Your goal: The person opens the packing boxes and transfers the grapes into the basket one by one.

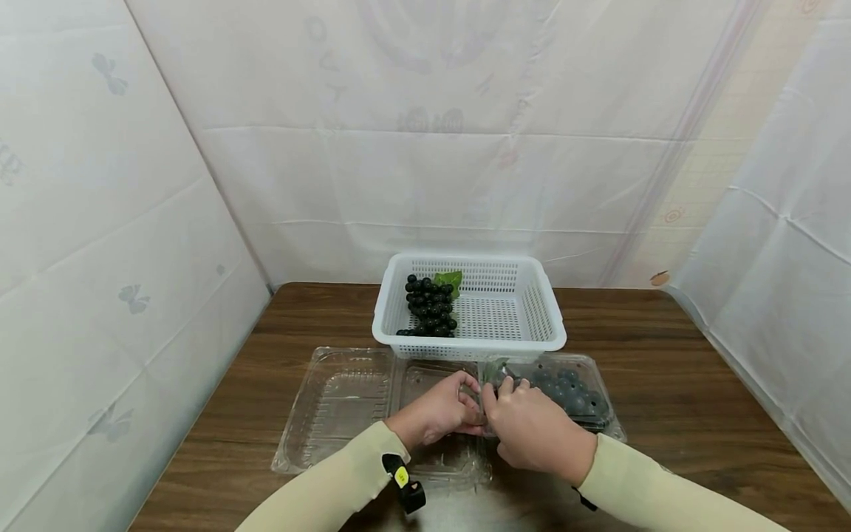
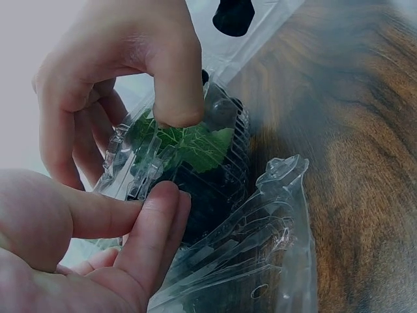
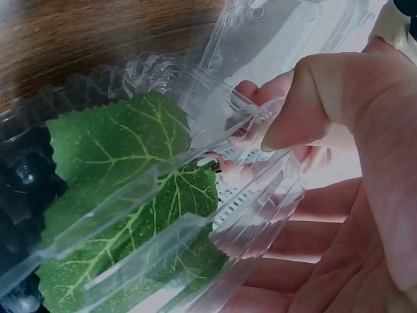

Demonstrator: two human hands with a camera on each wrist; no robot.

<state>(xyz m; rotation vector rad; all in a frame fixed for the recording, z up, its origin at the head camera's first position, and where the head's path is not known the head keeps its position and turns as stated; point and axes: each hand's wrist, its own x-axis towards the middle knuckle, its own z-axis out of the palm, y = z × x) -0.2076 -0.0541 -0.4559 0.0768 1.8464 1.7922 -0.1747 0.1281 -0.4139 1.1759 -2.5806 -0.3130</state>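
Observation:
A clear plastic clamshell box [image 1: 601, 384], its lid down, holds a bunch of dark grapes [image 1: 565, 388] with a green leaf [image 3: 124, 153] at the left end. At that end my left hand [image 1: 439, 410] pinches the box's edge between thumb and fingertips. Opposite it, my right hand [image 1: 538, 425] grips the same end, thumb on one side and fingers curled round the other. Whether the lid's edge is fully latched cannot be made out. An opened clear clamshell [image 1: 352, 388] lies to the left, partly beneath my left hand and forearm.
Behind the boxes stands a white perforated basket [image 1: 472, 343] with another dark grape bunch [image 1: 431, 303] and its leaf [image 1: 450, 281] at its left side. All rest on a brown wood-grain table [image 1: 665, 369]. White cloth [image 1: 465, 177] encloses the back and sides.

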